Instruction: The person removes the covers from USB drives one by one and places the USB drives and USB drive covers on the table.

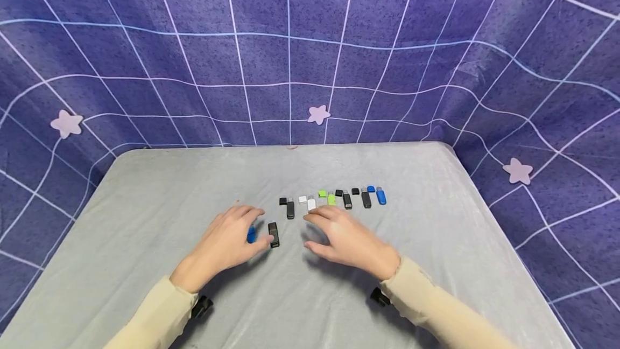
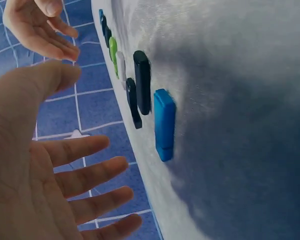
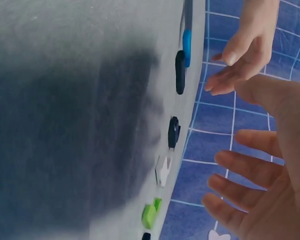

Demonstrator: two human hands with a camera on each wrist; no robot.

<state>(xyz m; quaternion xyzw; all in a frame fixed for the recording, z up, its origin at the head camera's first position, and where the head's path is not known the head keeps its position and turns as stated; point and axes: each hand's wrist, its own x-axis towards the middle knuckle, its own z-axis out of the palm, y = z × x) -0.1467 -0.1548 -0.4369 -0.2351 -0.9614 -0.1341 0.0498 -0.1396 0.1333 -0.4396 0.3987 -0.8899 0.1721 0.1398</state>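
My left hand [image 1: 230,238] hovers over the table with its fingers spread and holds nothing. Partly hidden beneath it in the head view is a blue USB flash drive [image 2: 164,125], its cap on. By the left thumb lies a black capped USB flash drive [image 1: 273,235]. My right hand [image 1: 346,241], also empty with fingers relaxed, is above the table, just in front of a white USB flash drive [image 1: 311,203] and a green one [image 1: 331,199]. Left of the white drive is an uncapped black USB flash drive [image 1: 290,209], its black cap [image 1: 283,201] beside it.
Rightward along the row lie two more uncapped dark drives [image 1: 366,199] and a blue drive [image 1: 381,196]. Small loose caps, such as the green cap [image 1: 322,194], sit beside them. A grey cloth covers the table [image 1: 169,187]; a purple grid curtain [image 1: 266,58] hangs behind.
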